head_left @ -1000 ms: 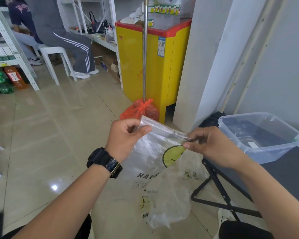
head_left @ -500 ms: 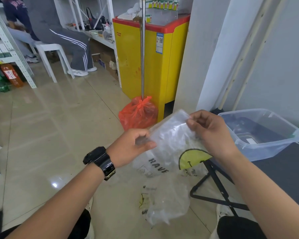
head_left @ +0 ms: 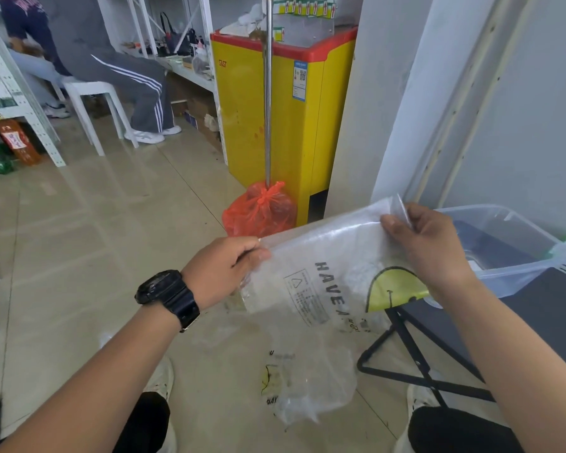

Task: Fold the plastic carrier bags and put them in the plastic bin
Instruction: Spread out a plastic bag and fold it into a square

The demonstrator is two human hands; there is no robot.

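Note:
A clear plastic carrier bag point(head_left: 327, 273) printed with "HAVE A" and half a yellow smiley is stretched flat in the air between my hands. My left hand point(head_left: 224, 269), with a black watch on the wrist, pinches its left top corner. My right hand point(head_left: 425, 246) pinches the right top corner, higher up. The clear plastic bin point(head_left: 517, 276) sits just right of my right hand on a dark folding table. Another crumpled clear carrier bag point(head_left: 307, 387) lies on the floor between my feet.
The dark folding table point(head_left: 543, 325) has black legs point(head_left: 415, 361) reaching toward my right foot. A red tied bag point(head_left: 260, 210) with a metal pole stands against a yellow freezer point(head_left: 275, 109). People sit on a white stool at the far left by shelving.
The bag went from a bunched strip between close hands to a flat, wider sheet. My right hand rose and moved right toward the bin; my left hand dropped slightly.

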